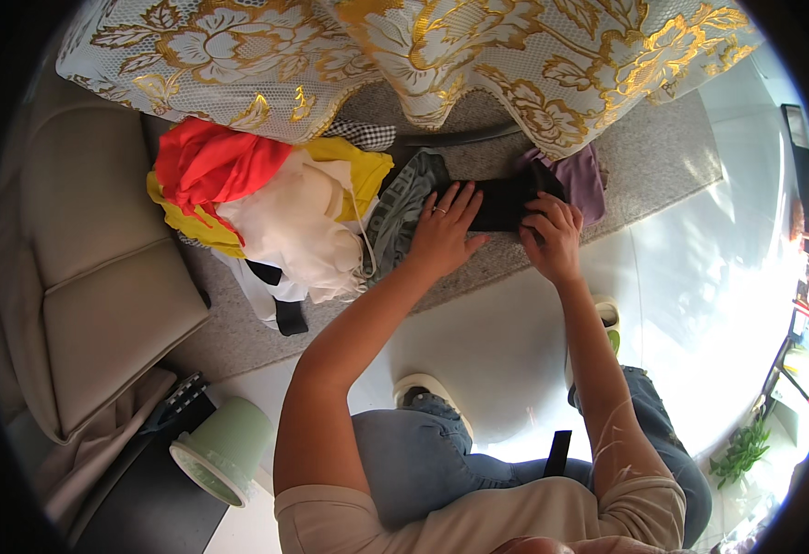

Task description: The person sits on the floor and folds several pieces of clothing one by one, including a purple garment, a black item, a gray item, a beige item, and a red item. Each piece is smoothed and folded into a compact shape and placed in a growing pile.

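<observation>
A black garment (498, 201), apparently folded into a flat strip, lies on the grey carpet. My left hand (449, 232), with a ring on one finger, rests flat on its left end with the fingers spread. At its right end, my right hand (555, 235) has curled fingers and thumb holding the cloth. A grey-green garment with lettering (401, 215) lies just left of my left hand, partly under it. Beyond the right hand is a purple satiny cloth (584, 183), partly covered by the black one.
Left of my hands is a heap with red cloth (221, 163), a cream garment (293, 215) and yellow cloth (366, 166). A white-gold lace tablecloth (439, 55) hangs ahead. A beige padded seat (106, 277) and green bin (228, 443) stand left.
</observation>
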The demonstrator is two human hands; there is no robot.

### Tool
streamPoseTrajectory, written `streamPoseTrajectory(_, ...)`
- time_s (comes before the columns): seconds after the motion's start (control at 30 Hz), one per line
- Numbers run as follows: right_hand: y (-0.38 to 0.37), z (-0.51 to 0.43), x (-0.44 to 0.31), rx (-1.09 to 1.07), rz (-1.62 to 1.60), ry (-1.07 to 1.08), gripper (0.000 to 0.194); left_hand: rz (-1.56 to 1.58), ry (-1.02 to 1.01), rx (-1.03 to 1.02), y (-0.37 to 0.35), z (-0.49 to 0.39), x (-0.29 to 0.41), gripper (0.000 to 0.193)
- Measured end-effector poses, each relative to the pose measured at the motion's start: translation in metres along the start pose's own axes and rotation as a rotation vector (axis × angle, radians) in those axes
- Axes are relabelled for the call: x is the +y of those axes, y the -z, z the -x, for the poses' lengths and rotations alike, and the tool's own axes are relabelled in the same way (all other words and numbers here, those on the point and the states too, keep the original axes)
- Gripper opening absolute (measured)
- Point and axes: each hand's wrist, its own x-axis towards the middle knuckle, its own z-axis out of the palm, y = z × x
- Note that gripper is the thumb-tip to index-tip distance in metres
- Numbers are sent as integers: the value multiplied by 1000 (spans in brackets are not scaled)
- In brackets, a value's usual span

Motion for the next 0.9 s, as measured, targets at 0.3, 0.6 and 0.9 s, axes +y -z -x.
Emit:
streamPoseTrajectory(0.3, -17, -1, 8, -105, 21, -98, 13, -67, -74, -43, -4, 3, 0, 66)
streamPoseTrajectory(0.6, -17, -25, -30, -29, 198, -127, 13, -83, -24, -34, 9, 16, 14, 74)
streamPoseTrajectory(0.9, -59, -62, -42, -182, 195, 91, 55, 313, 99, -9, 19, 66, 59, 86)
